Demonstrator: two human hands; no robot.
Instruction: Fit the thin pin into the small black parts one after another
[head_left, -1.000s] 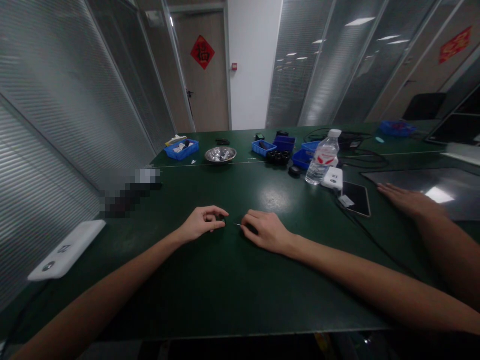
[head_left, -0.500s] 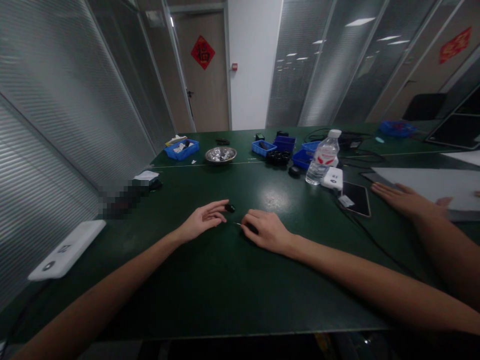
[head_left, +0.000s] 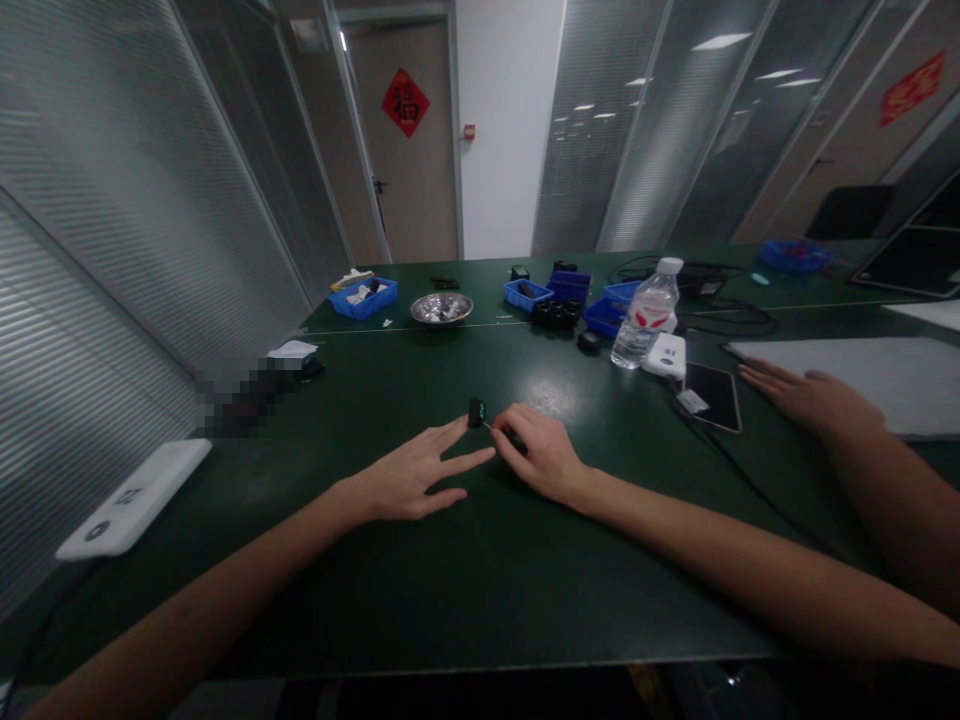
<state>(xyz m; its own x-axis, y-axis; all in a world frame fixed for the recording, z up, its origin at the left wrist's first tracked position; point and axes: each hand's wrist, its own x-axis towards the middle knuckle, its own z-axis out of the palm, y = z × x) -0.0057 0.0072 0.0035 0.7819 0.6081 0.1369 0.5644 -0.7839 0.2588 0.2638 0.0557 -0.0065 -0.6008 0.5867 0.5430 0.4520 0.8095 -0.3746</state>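
Note:
My left hand (head_left: pixel 409 475) is stretched over the green table with its fingers spread. At the tip of one far finger sits a small black device (head_left: pixel 477 412) with a green-lit display; how it stays there I cannot tell. My right hand (head_left: pixel 538 452) rests on the table just to the right, fingers curled in a pinch. A thin metal pin-like tool (head_left: pixel 487 425) sticks out from its fingertips toward the device; its rear part is hidden in the hand. The pin's tip is close to the device, and contact is unclear.
A water bottle (head_left: pixel 646 315), white power bank (head_left: pixel 665 357) and dark tablet (head_left: pixel 712 397) lie right. Another person's hand (head_left: pixel 817 403) rests on white paper (head_left: pixel 900 370). Farther back are a metal bowl (head_left: pixel 442 310) and blue trays (head_left: pixel 365 300). A white box (head_left: pixel 135 500) lies left.
My left hand has turned palm-down, spread its fingers and moved right, carrying the black device with it. The device's display now shows, close by the pin. My right hand has barely shifted.

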